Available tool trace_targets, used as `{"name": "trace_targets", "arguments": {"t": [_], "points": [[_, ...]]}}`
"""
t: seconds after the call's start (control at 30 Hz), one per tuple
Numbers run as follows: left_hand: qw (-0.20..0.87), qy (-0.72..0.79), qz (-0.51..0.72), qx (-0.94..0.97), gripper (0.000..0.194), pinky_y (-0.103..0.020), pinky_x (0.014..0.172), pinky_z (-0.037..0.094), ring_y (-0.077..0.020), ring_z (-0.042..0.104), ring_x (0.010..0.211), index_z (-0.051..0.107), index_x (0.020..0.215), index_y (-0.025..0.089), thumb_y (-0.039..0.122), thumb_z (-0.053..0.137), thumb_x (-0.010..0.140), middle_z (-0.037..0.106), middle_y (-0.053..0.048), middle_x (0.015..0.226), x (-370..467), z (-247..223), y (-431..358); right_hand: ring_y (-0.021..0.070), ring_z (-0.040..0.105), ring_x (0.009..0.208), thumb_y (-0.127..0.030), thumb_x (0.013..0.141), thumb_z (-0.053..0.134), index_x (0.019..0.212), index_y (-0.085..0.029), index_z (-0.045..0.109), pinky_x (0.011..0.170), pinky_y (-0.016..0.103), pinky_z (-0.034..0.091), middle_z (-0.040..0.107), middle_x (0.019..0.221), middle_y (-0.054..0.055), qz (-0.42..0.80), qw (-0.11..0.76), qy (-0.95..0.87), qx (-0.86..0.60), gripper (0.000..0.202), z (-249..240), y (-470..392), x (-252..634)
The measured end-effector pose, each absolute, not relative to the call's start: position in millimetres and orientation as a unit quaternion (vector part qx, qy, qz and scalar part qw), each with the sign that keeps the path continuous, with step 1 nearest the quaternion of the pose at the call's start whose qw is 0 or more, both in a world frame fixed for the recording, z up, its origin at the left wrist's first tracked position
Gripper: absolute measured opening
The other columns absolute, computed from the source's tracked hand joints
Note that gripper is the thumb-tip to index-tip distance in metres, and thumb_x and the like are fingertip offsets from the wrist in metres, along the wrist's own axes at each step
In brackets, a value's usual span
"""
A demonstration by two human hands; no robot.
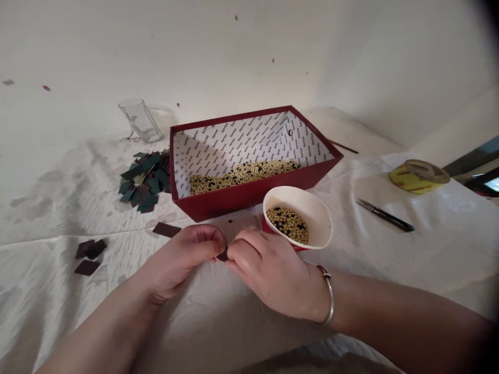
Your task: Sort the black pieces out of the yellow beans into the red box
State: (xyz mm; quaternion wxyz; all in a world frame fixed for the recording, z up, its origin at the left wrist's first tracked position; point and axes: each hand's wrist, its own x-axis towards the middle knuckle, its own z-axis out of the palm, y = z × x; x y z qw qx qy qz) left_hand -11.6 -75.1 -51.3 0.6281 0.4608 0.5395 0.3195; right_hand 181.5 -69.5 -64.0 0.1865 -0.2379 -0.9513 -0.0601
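Observation:
My left hand point(195, 254) and my right hand point(265, 270) meet in front of the box, both closed in a pinch. Between their fingertips is a small dark brown paper piece point(222, 255), mostly covered by the fingers. Just beyond my right hand stands a white paper cup point(317, 215) with a red outside, tilted toward me, with yellow and black beads point(287, 224) in it. A dark brown paper strip point(167, 229) lies by my left hand. Farther left, several dark paper pieces point(88, 267) rest on the cloth.
Behind the cup is a red box point(249, 195) with beads along its bottom. To its left are a heap of dark green paper pieces point(142, 176) and a glass point(142, 122). On the right lie a black-handled knife point(385, 215) and a yellow tape roll point(417, 179).

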Motion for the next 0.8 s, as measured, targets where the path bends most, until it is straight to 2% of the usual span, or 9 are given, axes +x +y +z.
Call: {"name": "trace_targets", "arguments": {"t": [0.1,0.27,0.43,0.6,0.8], "points": [[0.626,0.555,0.325,0.441,0.012,-0.024,0.056,0.036,-0.0119,0.043,0.060,0.060,0.063,0.016,0.024,0.066,0.070,0.054,0.002,0.061,-10,-51,-75,0.0178,0.056,0.078,-0.021,0.092,0.058,0.092,-0.015,0.060,0.059,0.033,0.038,0.059,0.086,0.003,-0.048,0.222,-0.957,-0.180,0.006,-66,-71,182],[0.629,0.565,0.324,0.424,0.017,-0.024,0.057,0.034,-0.0119,0.044,0.062,0.060,0.069,0.016,0.030,0.069,0.073,0.054,0.002,0.064,-6,-56,-77,0.0143,0.050,0.067,-0.021,0.091,0.056,0.079,-0.017,0.058,0.059,0.031,0.040,0.058,0.076,0.001,0.000,0.357,-0.929,-0.097,0.013,-55,-74,190],[0.614,0.566,0.349,0.425,0.016,-0.025,0.061,0.036,-0.0121,0.046,0.064,0.064,0.071,0.016,0.031,0.069,0.075,0.057,0.001,0.066,-7,-63,-76,0.0139,0.058,0.080,-0.019,0.094,0.054,0.085,-0.016,0.057,0.072,0.029,0.046,0.062,0.082,0.001,0.049,0.430,-0.872,-0.230,0.010,-33,-50,214],[0.618,0.558,0.411,0.372,0.017,-0.024,0.063,0.037,-0.0119,0.047,0.066,0.065,0.072,0.017,0.032,0.070,0.078,0.056,0.001,0.067,-6,-72,-74,0.0116,0.056,0.074,-0.022,0.094,0.056,0.080,-0.016,0.057,0.068,0.026,0.044,0.059,0.079,0.001,0.080,0.406,-0.850,-0.327,0.016,-26,-28,227],[0.625,0.544,0.429,0.358,0.021,-0.022,0.064,0.038,-0.0114,0.047,0.068,0.066,0.072,0.017,0.035,0.074,0.077,0.056,0.001,0.068,3,-69,-86,0.0132,0.055,0.074,-0.028,0.093,0.060,0.077,-0.018,0.062,0.070,0.030,0.043,0.062,0.079,0.000,0.056,0.376,-0.897,-0.226,0.019,-31,-43,220]]}}
